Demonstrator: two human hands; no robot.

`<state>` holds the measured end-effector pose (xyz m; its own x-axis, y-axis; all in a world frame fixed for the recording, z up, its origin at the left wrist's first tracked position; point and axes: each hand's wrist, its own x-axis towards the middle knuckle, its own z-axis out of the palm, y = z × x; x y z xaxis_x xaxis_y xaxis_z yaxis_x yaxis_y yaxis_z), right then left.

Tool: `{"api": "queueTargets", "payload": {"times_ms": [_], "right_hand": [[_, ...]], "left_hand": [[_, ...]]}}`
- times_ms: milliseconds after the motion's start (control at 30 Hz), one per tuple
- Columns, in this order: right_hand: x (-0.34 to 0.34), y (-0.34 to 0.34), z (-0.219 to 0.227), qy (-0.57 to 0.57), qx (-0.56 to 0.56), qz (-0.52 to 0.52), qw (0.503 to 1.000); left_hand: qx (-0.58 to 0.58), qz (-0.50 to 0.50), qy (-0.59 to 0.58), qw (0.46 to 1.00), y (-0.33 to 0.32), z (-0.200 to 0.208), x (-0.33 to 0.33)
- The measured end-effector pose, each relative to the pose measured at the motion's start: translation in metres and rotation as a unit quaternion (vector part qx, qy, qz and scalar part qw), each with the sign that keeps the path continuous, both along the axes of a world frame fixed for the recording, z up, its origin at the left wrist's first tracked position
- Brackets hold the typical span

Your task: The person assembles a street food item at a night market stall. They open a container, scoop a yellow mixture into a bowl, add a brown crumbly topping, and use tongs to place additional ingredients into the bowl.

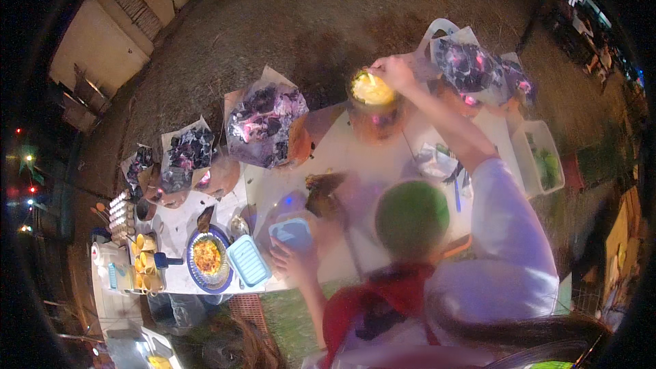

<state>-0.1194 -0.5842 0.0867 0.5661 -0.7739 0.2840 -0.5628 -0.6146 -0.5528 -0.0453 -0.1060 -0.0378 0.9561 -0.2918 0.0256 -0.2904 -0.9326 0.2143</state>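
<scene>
My right hand [394, 72] reaches far across the table, over a small round pan of yellow food [372, 89] on a clay stove [377, 127]. Its fingers are closed together at the pan's upper edge; what they hold is too blurred to make out. Nearer me, my left hand [295, 263] grips the side of a light blue plastic tub [291, 232]. A matching ridged blue lid [249, 260] lies just left of it. Right of the tub is a round green disc [412, 217], perhaps leaf-lined.
Several clay stoves with glowing charcoal [266, 119] line the table's far edge. At left are a baked yellow dish on a blue plate [227, 270], yellow cups [145, 263] and an egg tray [121, 217]. A clear bin of greens [540, 157] stands at right.
</scene>
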Motion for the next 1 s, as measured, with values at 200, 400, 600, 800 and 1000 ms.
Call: {"api": "queueTargets", "payload": {"times_ms": [200, 400, 600, 800, 1000], "right_hand": [[0.028, -0.024, -0.027, 0.05, 0.036, 0.056, 0.996], [0.003, -0.037, -0.024, 0.138, 0.008, 0.019, 0.99], [-0.012, -0.044, -0.015, -0.025, -0.002, 0.03, 0.999], [-0.059, 0.023, 0.01, -0.218, 0.705, 0.213, 0.64], [-0.097, 0.131, 0.003, -0.158, 0.475, 0.326, 0.802]], "left_hand": [[0.021, 0.022, 0.011, 0.999, -0.006, 0.003, -0.005], [0.004, 0.024, 0.031, 0.999, -0.005, 0.006, -0.009], [-0.007, 0.003, -0.009, 1.0, -0.016, 0.021, -0.013], [-0.613, -0.171, 0.289, 0.715, -0.095, 0.055, -0.032], [-0.594, -0.178, 0.601, 0.504, -0.167, 0.084, -0.066]]}}
